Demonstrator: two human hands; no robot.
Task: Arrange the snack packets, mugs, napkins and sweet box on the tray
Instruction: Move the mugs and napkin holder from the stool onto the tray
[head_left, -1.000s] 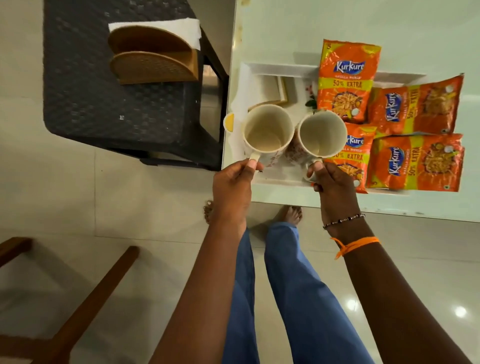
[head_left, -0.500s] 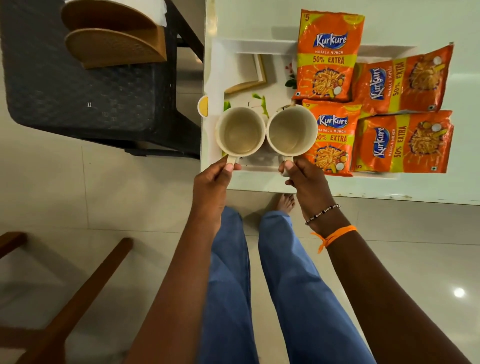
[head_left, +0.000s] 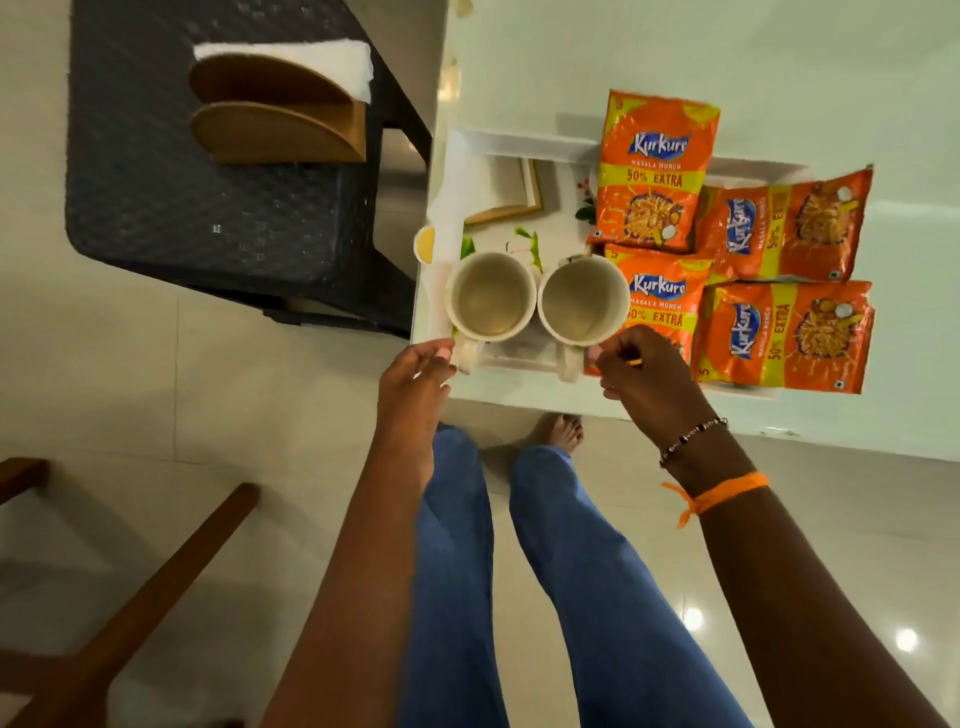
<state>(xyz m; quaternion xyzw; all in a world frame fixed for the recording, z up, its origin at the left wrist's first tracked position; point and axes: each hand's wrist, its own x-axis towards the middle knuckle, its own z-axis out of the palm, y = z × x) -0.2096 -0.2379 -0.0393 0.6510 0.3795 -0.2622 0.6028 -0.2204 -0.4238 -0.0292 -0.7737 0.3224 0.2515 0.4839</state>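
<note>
Head view, straight down on the white tray (head_left: 519, 143) at the corner of the desk (head_left: 779, 52), and the job looks well advanced. Four orange snack packets (head_left: 655, 171) lie on the right half of the tray, overlapping one another. A flat box (head_left: 506, 189) sits in the far left corner, most likely the sweet box. Both mugs stand upright and empty at the near edge, rims touching or nearly so: the left mug (head_left: 491, 297) by the tray's left rim, the right mug (head_left: 583, 300) against a packet. What appears left is the napkins (head_left: 306, 54): they sit in the wooden holder (head_left: 275, 117) on the dark side table (head_left: 182, 208), well apart from the tray.

Now the hands. The left hand (head_left: 415, 387) is loosely curled, fingertips at the left mug's handle, touching rather than gripping. The right hand (head_left: 641, 376) is half-curled, fingertips just beside the right mug's handle; contact is hard to judge. Neither hand carries anything.
</note>
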